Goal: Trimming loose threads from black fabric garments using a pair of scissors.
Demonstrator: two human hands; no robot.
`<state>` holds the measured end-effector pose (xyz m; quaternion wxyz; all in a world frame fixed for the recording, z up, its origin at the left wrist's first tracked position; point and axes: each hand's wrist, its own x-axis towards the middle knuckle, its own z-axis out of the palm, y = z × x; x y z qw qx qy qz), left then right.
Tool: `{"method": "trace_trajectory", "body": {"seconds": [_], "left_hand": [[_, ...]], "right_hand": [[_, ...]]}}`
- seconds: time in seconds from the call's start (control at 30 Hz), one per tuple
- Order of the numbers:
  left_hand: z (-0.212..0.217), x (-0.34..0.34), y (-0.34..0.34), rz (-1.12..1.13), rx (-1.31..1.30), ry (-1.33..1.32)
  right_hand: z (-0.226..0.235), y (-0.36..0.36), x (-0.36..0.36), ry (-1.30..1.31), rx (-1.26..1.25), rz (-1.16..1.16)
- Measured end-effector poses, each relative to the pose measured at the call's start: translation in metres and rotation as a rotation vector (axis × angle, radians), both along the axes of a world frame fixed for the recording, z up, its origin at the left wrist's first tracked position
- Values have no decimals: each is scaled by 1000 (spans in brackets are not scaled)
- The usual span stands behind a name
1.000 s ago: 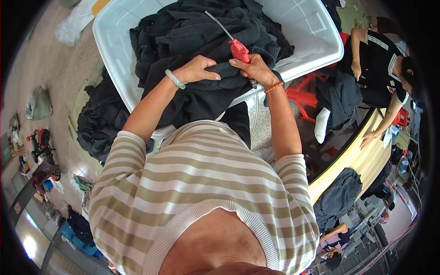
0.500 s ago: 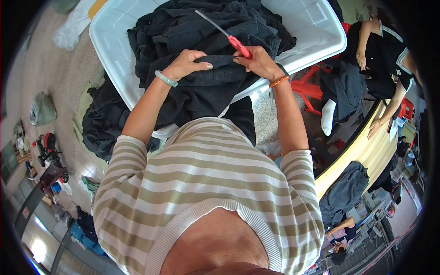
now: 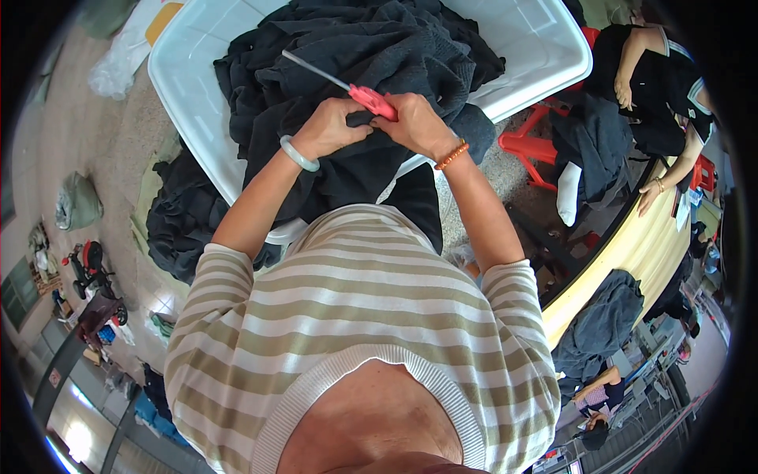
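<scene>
Black cloth (image 3: 347, 170) is piled up in a white tub (image 3: 529, 51) and spills over the near edge, and the left hand (image 3: 328, 128) has its grip pinched pretty much closed on a fold of it. Right beside that, the right hand (image 3: 414, 125) has its grip wrapped round a red tool (image 3: 369, 100), its thin metal tube (image 3: 316, 69) angled up and left over the pile. Off to the right there's a red stool (image 3: 529, 148), plus a pale yellow desk (image 3: 659, 237) with more dark fabric (image 3: 602, 312) lying on it.
</scene>
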<state>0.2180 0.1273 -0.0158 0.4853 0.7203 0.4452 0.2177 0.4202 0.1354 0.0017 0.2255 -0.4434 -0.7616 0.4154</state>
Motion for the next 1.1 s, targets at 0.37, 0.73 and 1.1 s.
{"method": "trace_trajectory", "body": {"seconds": [0.37,0.73,1.1], "left_hand": [[-6,-1,25,-326,-7,127],[-111,8,45,111,-21,-287],[-58,-41,47,50,-458,-204]], "right_hand": [[-23,-53,-6,41,188,-245],[-19,-47,-5,69,119,-331],[-14,-60,-31,-44,236,-534]]}}
